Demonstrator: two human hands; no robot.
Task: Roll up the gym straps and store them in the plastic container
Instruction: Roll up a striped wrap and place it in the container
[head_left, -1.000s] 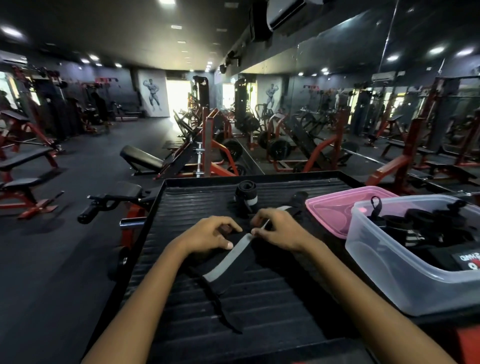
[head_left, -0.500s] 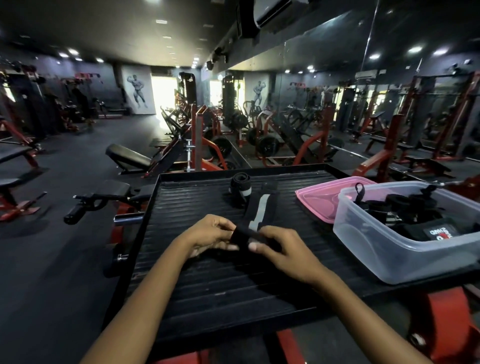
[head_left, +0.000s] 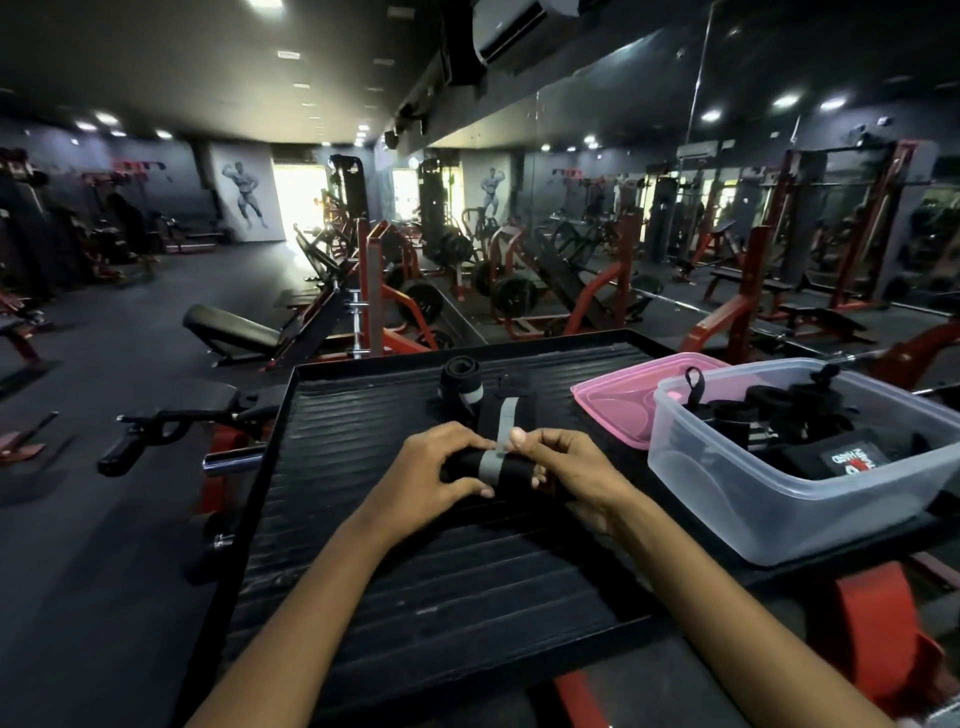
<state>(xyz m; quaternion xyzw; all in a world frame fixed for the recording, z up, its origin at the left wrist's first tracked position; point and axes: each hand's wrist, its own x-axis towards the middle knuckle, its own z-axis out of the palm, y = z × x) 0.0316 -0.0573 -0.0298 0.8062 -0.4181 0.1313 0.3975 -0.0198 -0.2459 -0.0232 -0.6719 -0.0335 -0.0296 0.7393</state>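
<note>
Strap being rolled on the ribbed black bench (head_left: 363, 519)

A finished black roll (head_left: 460, 382), pink lid (head_left: 613, 400) and clear plastic container (head_left: 779, 499) were set nearby; the black grey-striped strap (head_left: 491, 467) was pinched in the closed grip of left hand (head_left: 426, 475) and right hand (head_left: 571, 467).

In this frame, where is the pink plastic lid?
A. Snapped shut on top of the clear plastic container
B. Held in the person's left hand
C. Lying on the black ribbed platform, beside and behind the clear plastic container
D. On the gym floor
C. The pink plastic lid lies upturned on the black ribbed platform, partly behind the open clear plastic container, while both hands are on the black strap with a grey stripe.
</note>
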